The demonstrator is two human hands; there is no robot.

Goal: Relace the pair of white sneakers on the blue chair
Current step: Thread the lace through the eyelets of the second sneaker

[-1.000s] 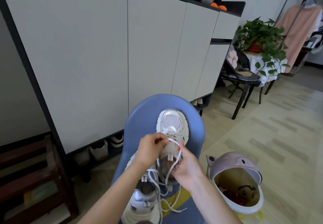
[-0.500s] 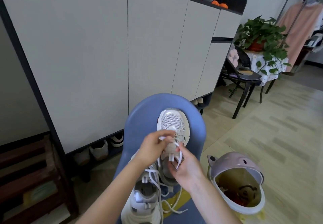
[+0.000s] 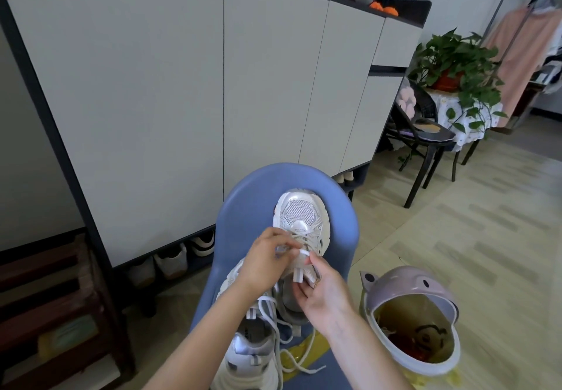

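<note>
Both hands have crept up the shoe since a second ago, and the lace loop that hung between them is now drawn short. The rounded blue plastic chair point(image 3: 243, 216) carries both sneakers. To the right of the chair sits a pink animal-faced bin point(image 3: 404, 292) with its mouth open; inside it are a yellowish liner and some dark red scraps, too blurred to name. The far white mesh sneaker point(image 3: 301, 219) lies along the chair's back with its toe pointing up and away from the camera and its heel opening toward the person. The near white sneaker point(image 3: 252, 356) sits lower on the chair seat, at the left of the first, long axis running the same way, with loose laces spilling to its right. The left hand point(image 3: 264, 262) has fingers curled, pinching the white shoelace point(image 3: 299, 251) at the eyelets of the far sneaker. The right hand point(image 3: 325, 292) pinches the other end of that lace between thumb and forefinger, with the remaining fingers folded beneath against the tongue.
</note>
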